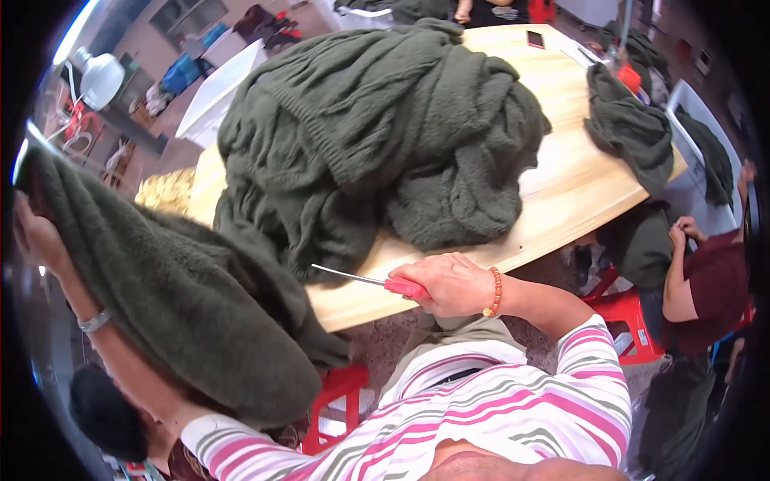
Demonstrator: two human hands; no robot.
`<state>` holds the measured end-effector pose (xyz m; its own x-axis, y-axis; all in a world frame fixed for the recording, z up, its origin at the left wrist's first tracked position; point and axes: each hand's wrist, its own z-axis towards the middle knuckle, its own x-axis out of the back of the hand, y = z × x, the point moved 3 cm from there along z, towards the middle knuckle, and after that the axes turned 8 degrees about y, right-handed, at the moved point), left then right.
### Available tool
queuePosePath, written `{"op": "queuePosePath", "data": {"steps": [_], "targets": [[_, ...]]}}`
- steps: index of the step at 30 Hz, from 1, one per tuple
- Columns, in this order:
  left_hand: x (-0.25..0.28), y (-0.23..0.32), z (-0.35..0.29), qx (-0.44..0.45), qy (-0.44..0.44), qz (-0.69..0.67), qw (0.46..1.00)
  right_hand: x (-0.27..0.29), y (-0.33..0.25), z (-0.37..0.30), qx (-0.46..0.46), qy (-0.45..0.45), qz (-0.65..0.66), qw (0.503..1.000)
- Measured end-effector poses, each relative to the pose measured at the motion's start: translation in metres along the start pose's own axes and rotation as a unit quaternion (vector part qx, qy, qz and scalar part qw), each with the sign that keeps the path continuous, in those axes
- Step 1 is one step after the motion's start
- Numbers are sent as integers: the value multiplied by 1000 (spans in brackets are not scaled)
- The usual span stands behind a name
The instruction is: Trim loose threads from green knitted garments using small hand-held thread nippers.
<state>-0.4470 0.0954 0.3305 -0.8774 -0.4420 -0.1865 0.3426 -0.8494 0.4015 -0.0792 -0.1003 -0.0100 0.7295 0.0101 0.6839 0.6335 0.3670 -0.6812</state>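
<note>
The long, dark olive-green, fuzzy knitted garment (184,297) hangs from my raised left hand (42,239) at the far left and drapes across the front of my left arm, its lower end beside the table's near edge. My left hand grasps its upper end, though the fingers are partly hidden. My right hand (455,284) is clenched around the red handle of a slim tool with a thin metal shaft (407,289); the shaft points left, and I cannot tell whether its tip touches the cloth behind it. Just beyond, a large heap of dark green knitwear (385,136) covers much of the pale wooden table (569,152). A smaller dark green knitted piece (630,128) hangs over the table's right edge. Farther right, a co-worker in a maroon top (714,272) sits by a red plastic stool (630,321).
</note>
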Motion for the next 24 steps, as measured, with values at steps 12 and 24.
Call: {"op": "queuePosePath", "data": {"steps": [12, 24], "targets": [[-140, -150, -268, 394, -300, -29, 868, 77, 106, -73, -245, 288, 85, 922], [-286, -217, -253, 205, -42, 304, 929, 81, 112, -80, -234, 319, 145, 907]]}}
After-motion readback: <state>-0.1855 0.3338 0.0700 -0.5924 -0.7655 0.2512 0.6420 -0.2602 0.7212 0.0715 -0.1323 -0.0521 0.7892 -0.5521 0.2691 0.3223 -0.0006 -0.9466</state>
